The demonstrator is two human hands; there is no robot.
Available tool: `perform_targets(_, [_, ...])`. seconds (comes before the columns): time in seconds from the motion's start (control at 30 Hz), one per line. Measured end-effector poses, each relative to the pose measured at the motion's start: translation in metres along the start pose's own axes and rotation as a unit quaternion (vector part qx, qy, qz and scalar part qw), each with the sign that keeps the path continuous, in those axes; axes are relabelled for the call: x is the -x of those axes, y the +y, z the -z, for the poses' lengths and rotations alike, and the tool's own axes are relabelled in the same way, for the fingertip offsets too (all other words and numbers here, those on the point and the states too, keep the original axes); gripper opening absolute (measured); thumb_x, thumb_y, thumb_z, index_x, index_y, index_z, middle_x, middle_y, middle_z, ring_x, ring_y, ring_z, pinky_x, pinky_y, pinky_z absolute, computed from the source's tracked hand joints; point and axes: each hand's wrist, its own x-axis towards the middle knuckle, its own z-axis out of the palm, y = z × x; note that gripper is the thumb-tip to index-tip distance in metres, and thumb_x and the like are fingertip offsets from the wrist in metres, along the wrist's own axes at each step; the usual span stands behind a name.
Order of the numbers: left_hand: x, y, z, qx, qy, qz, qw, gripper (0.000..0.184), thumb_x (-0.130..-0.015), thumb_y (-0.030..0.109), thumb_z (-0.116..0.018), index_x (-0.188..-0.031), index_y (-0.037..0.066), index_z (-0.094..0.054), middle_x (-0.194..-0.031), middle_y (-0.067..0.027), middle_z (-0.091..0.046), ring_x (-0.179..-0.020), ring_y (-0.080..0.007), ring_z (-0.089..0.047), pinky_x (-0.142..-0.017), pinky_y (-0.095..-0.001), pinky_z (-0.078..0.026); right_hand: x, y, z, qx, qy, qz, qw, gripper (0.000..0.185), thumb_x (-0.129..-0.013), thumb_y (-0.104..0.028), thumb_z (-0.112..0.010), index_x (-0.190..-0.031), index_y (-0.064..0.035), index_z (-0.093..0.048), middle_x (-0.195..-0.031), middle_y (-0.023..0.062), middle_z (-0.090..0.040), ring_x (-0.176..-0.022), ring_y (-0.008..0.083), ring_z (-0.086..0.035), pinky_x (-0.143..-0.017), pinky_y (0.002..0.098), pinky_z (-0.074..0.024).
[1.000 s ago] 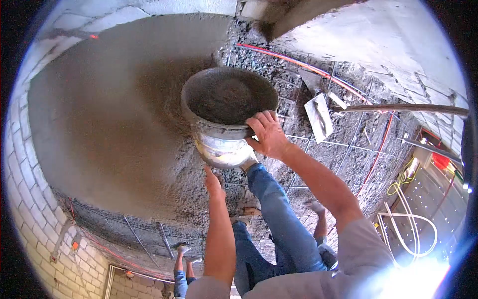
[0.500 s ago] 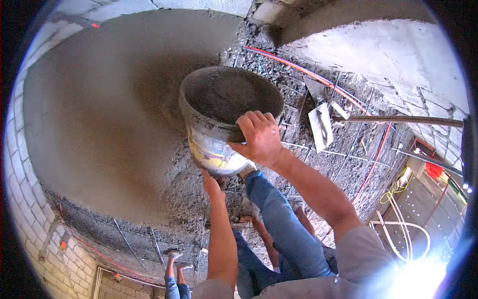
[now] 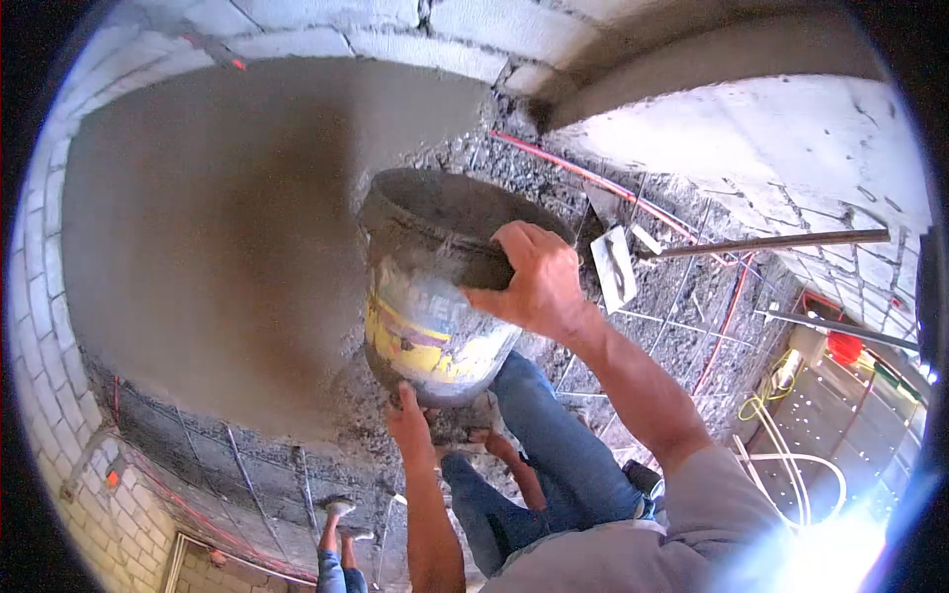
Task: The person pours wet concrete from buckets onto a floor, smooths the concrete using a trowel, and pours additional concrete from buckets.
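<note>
A mortar-crusted bucket (image 3: 435, 321) with a yellow label hangs before me, tilted with its mouth away from me. My right hand (image 3: 539, 277) is closed over its near rim, thumb on the outside wall. Under the bottom edge, my left hand (image 3: 407, 425) supports it, with part of its fingers hidden beneath. Grey residue coats the inside wall; how much is in the bucket I cannot see. Beyond and left of it spreads smooth wet concrete (image 3: 198, 257). To the right, a flat finishing trowel (image 3: 614, 269) lies on the rough ground.
Rough rubble ground with reinforcing bars (image 3: 682, 331) runs along the right. A red hose or conduit (image 3: 593, 178) crosses it, and a long bar (image 3: 776, 242) juts in from the right. Block walls (image 3: 44, 296) bound the concrete. Another person's legs (image 3: 341, 553) show at lower left.
The bucket has tipped further, its mouth turning away so more of its labelled side shows. Both hands have moved with it, and the left hand sits lower in view.
</note>
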Motion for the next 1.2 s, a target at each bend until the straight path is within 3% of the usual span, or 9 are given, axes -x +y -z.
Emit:
perform_targets(0.17, [0.003,0.054,0.022,-0.113,0.002,-0.029,0.993,0.092,-0.083,0.051,-0.06,-0.139,-0.008,-0.019,-0.1,-0.0173,-0.057,-0.062,-0.0141,-0.053,-0.053,-0.0266,-0.046,-0.009,0.033,0.007,-0.032,0.061,-0.101,0.992,0.048,-0.056,-0.034,-0.079,-0.084,-0.0025,-0.056,-0.076,0.0147,-0.06,-0.069,0.0321,-0.062,-0.062,0.0404,-0.05])
perform_targets(0.4, [0.024,0.14,0.041,-0.203,-0.017,-0.124,0.971,0.09,-0.08,0.045,-0.067,-0.142,0.0,-0.02,-0.1,-0.0124,-0.058,-0.058,-0.0116,-0.052,-0.047,-0.0257,-0.041,0.007,0.056,0.008,-0.128,0.12,-0.258,0.95,0.052,-0.057,-0.043,-0.078,-0.082,-0.0033,-0.057,-0.071,0.0142,-0.06,-0.066,0.0313,-0.062,-0.061,0.0391,-0.0491])
perform_targets(0.5, [0.045,0.16,0.045,-0.172,-0.008,-0.279,0.945,0.084,-0.08,0.043,-0.068,-0.14,0.003,-0.026,-0.093,-0.009,-0.057,-0.056,-0.0107,-0.051,-0.046,-0.0244,-0.039,0.012,0.049,0.013,-0.171,0.19,-0.261,0.931,0.052,-0.056,-0.046,-0.078,-0.076,-0.0039,-0.056,-0.069,0.0146,-0.06,-0.064,0.0299,-0.061,-0.061,0.0382,-0.0487])
perform_targets(0.7, [0.078,0.219,0.036,-0.247,0.016,-0.316,0.916,0.04,-0.084,0.039,-0.064,-0.104,0.006,-0.053,-0.069,-0.0008,-0.05,-0.05,-0.0106,-0.052,-0.042,-0.0237,-0.038,-0.003,0.055,0.038,-0.213,0.255,-0.28,0.901,0.053,-0.057,-0.049,-0.077,-0.077,-0.004,-0.056,-0.07,0.0157,-0.06,-0.068,0.0313,-0.061,-0.063,0.0387,-0.0479])
perform_targets(0.87, [0.107,0.264,0.019,-0.288,0.026,-0.372,0.882,0.033,-0.086,0.038,-0.062,-0.095,0.007,-0.054,-0.066,-0.0003,-0.049,-0.052,-0.0106,-0.053,-0.041,-0.0235,-0.037,-0.009,0.069,0.053,-0.298,0.321,-0.31,0.844,0.051,-0.055,-0.046,-0.076,-0.076,-0.0042,-0.054,-0.072,0.0173,-0.06,-0.07,0.0359,-0.06,-0.063,0.0414,-0.0475])
perform_targets(0.9, [0.114,0.271,0.017,-0.301,0.033,-0.396,0.867,0.033,-0.086,0.037,-0.061,-0.094,0.007,-0.054,-0.066,-0.0004,-0.049,-0.052,-0.0105,-0.053,-0.041,-0.0235,-0.037,-0.008,0.07,0.054,-0.304,0.33,-0.318,0.835,0.051,-0.056,-0.042,-0.08,-0.078,-0.0023,-0.056,-0.071,0.0135,-0.06,-0.067,0.0241,-0.061,-0.062,0.0351,-0.0482])
perform_targets(1.07, [0.161,0.288,-0.005,-0.357,0.059,-0.475,0.802,0.035,-0.087,0.039,-0.06,-0.092,0.005,-0.053,-0.072,-0.0016,-0.055,-0.055,-0.0099,-0.055,-0.042,-0.0226,-0.037,0.002,0.081,0.059,-0.355,0.378,-0.319,0.794,0.046,-0.057,-0.034,-0.081,-0.077,-0.0027,-0.055,-0.072,0.0118,-0.061,-0.067,0.0177,-0.06,-0.062,0.032,-0.0481])
perform_targets(1.13, [0.177,0.292,-0.005,-0.373,0.066,-0.48,0.791,0.036,-0.087,0.039,-0.06,-0.093,0.004,-0.053,-0.075,-0.0023,-0.057,-0.056,-0.0095,-0.055,-0.043,-0.0218,-0.037,0.003,0.079,0.058,-0.392,0.413,-0.316,0.759,0.05,-0.055,-0.041,-0.078,-0.076,-0.0036,-0.052,-0.071,0.0159,-0.06,-0.068,0.0325,-0.061,-0.063,0.0389,-0.0473])
perform_targets(1.2, [0.186,0.296,-0.011,-0.407,0.072,-0.494,0.765,0.036,-0.087,0.039,-0.06,-0.093,0.004,-0.054,-0.075,-0.0023,-0.057,-0.057,-0.0089,-0.055,-0.043,-0.0211,-0.037,0.008,0.083,0.06,-0.408,0.408,-0.328,0.748,0.05,-0.055,-0.041,-0.078,-0.076,-0.0034,-0.052,-0.071,0.0159,-0.06,-0.067,0.0321,-0.061,-0.063,0.039,-0.0472])
